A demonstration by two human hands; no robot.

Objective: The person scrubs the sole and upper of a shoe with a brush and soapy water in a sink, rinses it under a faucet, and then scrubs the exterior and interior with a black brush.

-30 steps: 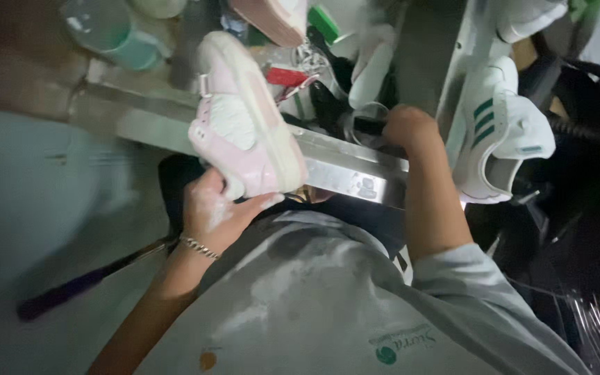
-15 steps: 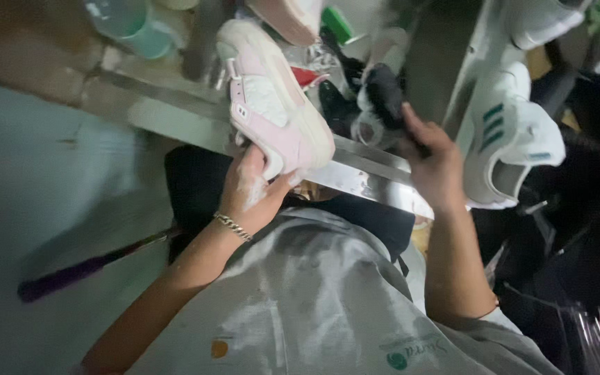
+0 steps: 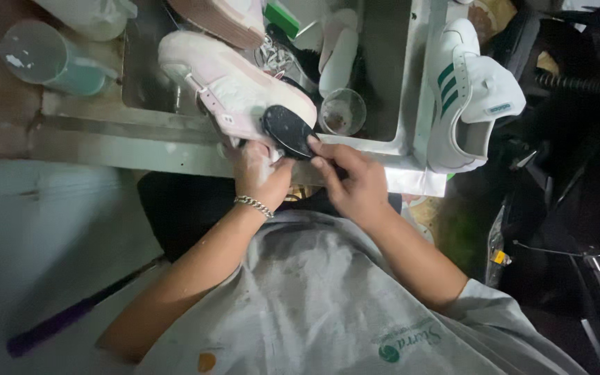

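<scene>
Moved since earlier: black oval scrubbing brush [image 3: 290,130], gripped in right hand [image 3: 355,182], now lies against pink-and-white sneaker [image 3: 234,87], long axis running up-left, clasped underneath by soapy left hand [image 3: 258,169].

You look down on a stainless steel sink [image 3: 411,104] set in a worn, stained counter [image 3: 8,104], its front rim [image 3: 140,149] catching the brightest light in a dim room. At the basin's upper left stand a pale green plastic cup [image 3: 50,59] and a clear plastic bag [image 3: 95,14]. A small glass [image 3: 342,111] sits in the basin beside other shoes. On the sink's right edge rests a white sneaker with green stripes [image 3: 467,90]. Left of you the floor [image 3: 43,243] is pale grey, with a purple-handled stick [image 3: 64,319] lying across it. The right side falls into shadow, crowded with dark equipment [image 3: 571,208].
</scene>
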